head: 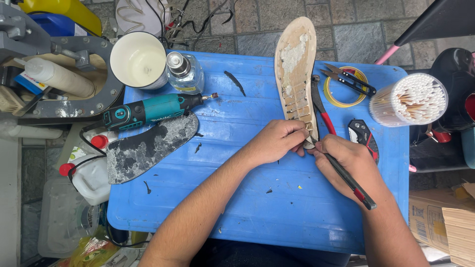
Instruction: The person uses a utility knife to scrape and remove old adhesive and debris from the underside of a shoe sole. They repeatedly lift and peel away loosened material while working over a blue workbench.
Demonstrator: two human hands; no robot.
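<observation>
Step in hand looks like scraping old glue off the tan shoe sole [296,69] lying on the blue plastic bench [257,198]. Left hand [275,142] pinches its near end; right hand [346,160] grips a black-and-red-handled tool [350,182]. Next move needs steady pressure.

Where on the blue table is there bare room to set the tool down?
The widest bare patch of the blue table is the near edge, between the forearms. A smaller one lies mid-table, between the rotary tool and the tan sole. The right side is crowded: tape roll, snips, cotton swabs, folding knife. The black sole fills the left.
</observation>
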